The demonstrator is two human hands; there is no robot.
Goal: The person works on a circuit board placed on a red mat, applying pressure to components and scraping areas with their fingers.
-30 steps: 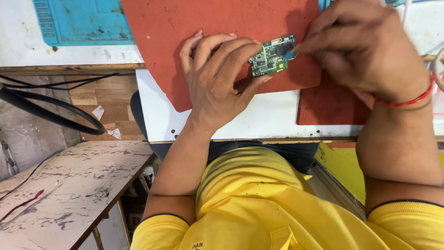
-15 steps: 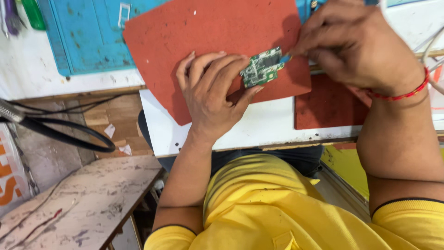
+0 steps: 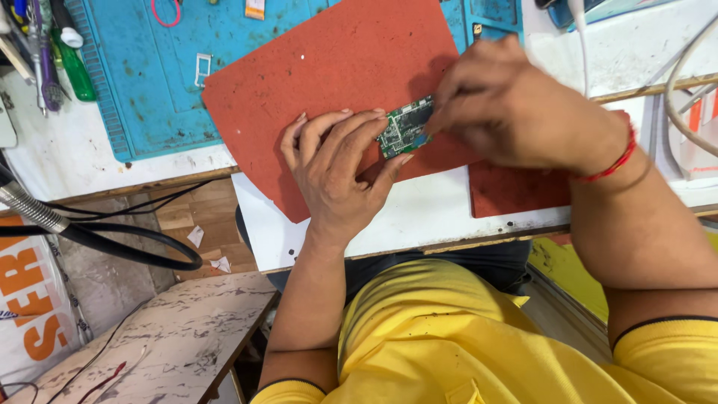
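I am pinching the small green rectangular circuit board (image 3: 404, 126) in my left hand (image 3: 338, 173), thumb under, fingers over, above the red-brown rubber mat (image 3: 336, 67) on the table (image 3: 419, 217). Its long axis is tilting up-right toward my right hand (image 3: 516, 112), whose closed grip is touching the board's right edge.

Small electronics repair workshop. White table (image 3: 449, 217), scuffed and stained, carries a red work mat (image 3: 329, 82) laid over a blue repair mat (image 3: 149, 82) with moulded compartments. Hand tools (image 3: 52, 52), one with a green handle, stand at the far left. A small green circuit board (image 3: 404, 126) lies on the red mat. Black cables (image 3: 127, 247) and a flexible metal hose (image 3: 30, 208) trail off the table's left side. Near left, a worn, paint-flecked wooden surface (image 3: 164, 337).
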